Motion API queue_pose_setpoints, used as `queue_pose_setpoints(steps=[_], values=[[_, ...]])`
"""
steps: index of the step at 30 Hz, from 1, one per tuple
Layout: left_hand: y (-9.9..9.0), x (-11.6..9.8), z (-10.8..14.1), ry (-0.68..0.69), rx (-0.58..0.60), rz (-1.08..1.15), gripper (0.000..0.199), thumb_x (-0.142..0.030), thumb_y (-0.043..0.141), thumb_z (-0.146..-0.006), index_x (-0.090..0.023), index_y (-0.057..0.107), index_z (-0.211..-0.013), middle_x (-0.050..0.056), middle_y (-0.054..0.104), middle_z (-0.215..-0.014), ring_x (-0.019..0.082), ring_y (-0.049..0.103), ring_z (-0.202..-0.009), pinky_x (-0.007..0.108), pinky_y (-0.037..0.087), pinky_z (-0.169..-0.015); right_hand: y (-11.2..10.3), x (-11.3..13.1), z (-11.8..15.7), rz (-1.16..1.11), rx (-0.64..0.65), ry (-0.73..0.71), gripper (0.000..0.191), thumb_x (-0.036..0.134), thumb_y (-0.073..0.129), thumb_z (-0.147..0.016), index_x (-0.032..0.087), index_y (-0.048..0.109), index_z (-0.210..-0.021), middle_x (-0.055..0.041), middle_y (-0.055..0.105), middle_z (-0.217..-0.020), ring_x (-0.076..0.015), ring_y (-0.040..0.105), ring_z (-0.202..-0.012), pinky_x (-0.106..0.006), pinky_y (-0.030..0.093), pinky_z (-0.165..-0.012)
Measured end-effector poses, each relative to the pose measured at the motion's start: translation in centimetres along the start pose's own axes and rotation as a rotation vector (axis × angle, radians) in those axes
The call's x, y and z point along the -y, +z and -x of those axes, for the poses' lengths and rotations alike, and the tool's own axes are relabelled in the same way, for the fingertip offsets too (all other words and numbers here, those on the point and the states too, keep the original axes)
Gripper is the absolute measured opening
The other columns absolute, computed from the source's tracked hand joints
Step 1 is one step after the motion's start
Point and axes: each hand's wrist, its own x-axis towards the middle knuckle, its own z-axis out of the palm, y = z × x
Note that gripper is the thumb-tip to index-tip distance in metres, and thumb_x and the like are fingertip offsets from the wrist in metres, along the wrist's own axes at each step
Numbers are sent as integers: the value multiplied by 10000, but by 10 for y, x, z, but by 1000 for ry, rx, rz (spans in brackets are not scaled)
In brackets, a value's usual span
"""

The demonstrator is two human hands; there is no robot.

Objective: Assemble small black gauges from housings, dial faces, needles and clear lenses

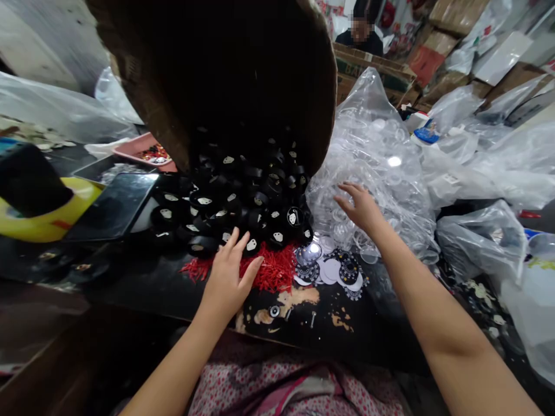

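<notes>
My left hand (231, 271) has its fingers spread at the left part of a pile of small red plastic pieces (275, 268), just before a heap of round black cases (243, 208). Nothing shows in its grasp. To the right, my right hand (358, 205) reaches with fingers apart over a clear plastic bag (377, 150) full of transparent round parts. Between the hands lie printed dial discs (332, 268), some black and some white. A small metal ring (274, 311) and a little screw (313, 319) lie near the table's front edge.
A big dark container (225, 69) lies tipped, its mouth toward the black cases. At left are a yellow tape roll (82, 199), a dark flat tablet-like object (115, 205) and a pink tray (139, 147). Cardboard boxes (459, 14) and a person (362, 34) are behind.
</notes>
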Motion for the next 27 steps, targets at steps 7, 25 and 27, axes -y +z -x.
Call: queue_pose_setpoints(steps=[7, 25, 27], values=[[-4, -11, 6, 39, -222, -89, 468, -362, 440, -990, -134, 451, -1398, 181, 525, -1424, 303, 470, -1336, 504, 369, -1107, 19, 25, 150, 6, 207, 61, 402, 426, 569, -913, 197, 624, -1239, -143, 630, -1296, -315, 566, -1232, -545, 436, -1051], [42, -102, 32, 375, 153, -113, 375, -188, 554, -924, -163, 569, -1298, 88, 615, -1357, 252, 543, -1273, 476, 343, -1168, 30, -4, 163, 22, 308, -173, 526, 311, 531, -937, 184, 442, -1440, -131, 439, -1509, -291, 369, -1424, -588, 260, -1190], [27, -92, 36, 336, 105, -13, 364, -227, 555, -933, -217, 572, -1297, 44, 623, -1358, 214, 554, -1265, 414, 381, -1150, 26, -3, 177, 6, 253, -121, 502, 350, 506, -956, 211, 453, -1435, -119, 474, -1487, -301, 403, -1405, -608, 305, -1163]])
